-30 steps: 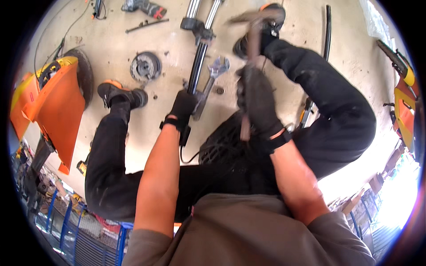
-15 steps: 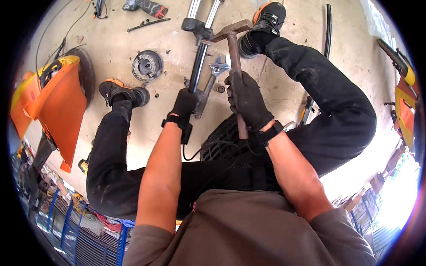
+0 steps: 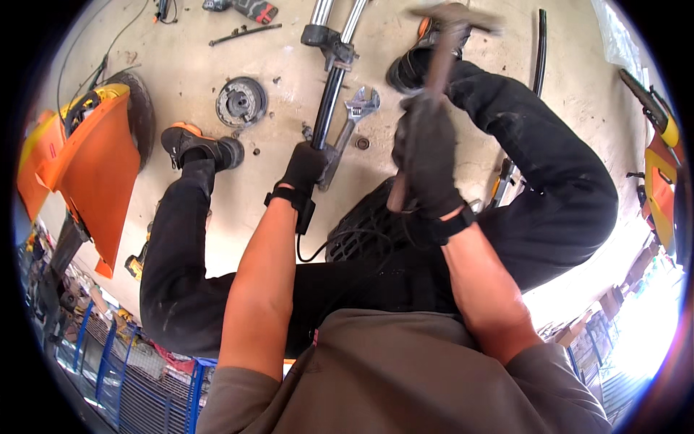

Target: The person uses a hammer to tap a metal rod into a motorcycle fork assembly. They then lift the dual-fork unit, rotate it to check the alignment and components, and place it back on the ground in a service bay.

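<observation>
My left hand point(image 3: 305, 168), in a black glove, is closed round the lower end of a black tube point(image 3: 329, 105). That tube runs up into a dark metal clamp point(image 3: 327, 45) with two silver tubes beyond it, like a two-legged fork. In my gloved right hand point(image 3: 428, 155), a hammer point(image 3: 439, 69) is raised to the right of the clamp; its head is smeared by motion and apart from the fork. Between my hands an adjustable wrench point(image 3: 350, 130) lies on the floor, its lower end near my left hand. A small metal ring point(image 3: 363, 143) sits beside it.
A round metal hub point(image 3: 242, 103) lies left of the fork, near my left shoe. Further out are a thin rod point(image 3: 246, 34), a power tool point(image 3: 253, 11), orange panels point(image 3: 97, 170) at left and a black pipe point(image 3: 541, 54) at right. A black crate point(image 3: 354, 231) is beneath me.
My right hand has swung the hammer up and to the right, away from the clamp. My left hand still grips the tube, almost unmoved.
</observation>
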The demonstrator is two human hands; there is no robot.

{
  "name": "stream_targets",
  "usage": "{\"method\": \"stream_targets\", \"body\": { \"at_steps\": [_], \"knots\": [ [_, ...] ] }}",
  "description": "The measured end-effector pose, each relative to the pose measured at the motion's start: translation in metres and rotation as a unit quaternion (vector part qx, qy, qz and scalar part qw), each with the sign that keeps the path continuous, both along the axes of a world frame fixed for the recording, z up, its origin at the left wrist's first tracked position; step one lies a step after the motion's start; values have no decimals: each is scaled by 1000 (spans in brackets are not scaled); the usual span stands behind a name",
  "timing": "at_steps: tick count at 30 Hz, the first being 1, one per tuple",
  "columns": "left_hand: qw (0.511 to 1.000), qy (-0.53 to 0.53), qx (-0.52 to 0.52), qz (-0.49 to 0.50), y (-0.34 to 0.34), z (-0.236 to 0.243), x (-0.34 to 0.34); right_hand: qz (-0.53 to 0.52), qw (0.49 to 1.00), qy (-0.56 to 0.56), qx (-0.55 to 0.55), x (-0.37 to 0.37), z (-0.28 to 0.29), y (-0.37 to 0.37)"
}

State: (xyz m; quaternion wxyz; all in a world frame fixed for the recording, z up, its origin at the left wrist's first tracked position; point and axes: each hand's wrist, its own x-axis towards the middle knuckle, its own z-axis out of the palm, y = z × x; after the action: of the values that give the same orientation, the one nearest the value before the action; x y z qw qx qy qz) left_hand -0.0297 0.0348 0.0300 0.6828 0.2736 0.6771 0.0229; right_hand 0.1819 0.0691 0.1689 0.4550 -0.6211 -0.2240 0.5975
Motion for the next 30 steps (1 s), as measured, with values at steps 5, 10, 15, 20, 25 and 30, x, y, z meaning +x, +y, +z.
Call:
{"method": "stream_targets", "body": {
  "at_steps": [5, 10, 15, 20, 25, 30],
  "knots": [
    [994, 22, 104, 5, -12, -17, -12, 60, 995, 5, -75, 5, -18, -13],
    [999, 26, 39, -3, -5, -16, -4, 47, 990, 57, -122, -5, -15, -14],
    [998, -4, 58, 7, -3, -4, -10, -1, 991, 70, -117, -1, 1, -9],
    [1000, -1, 7, 7, 1, 2, 4, 30, 987, 65, -142, -3, -14, -14],
    [999, -13, 7, 33, -12, -1, -12, -32, 990, 53, -125, 3, 13, 4],
    [999, -4, -18, 31, 2, 4, -7, 119, 974, 19, -191, -3, -21, -7]
  ]
}}
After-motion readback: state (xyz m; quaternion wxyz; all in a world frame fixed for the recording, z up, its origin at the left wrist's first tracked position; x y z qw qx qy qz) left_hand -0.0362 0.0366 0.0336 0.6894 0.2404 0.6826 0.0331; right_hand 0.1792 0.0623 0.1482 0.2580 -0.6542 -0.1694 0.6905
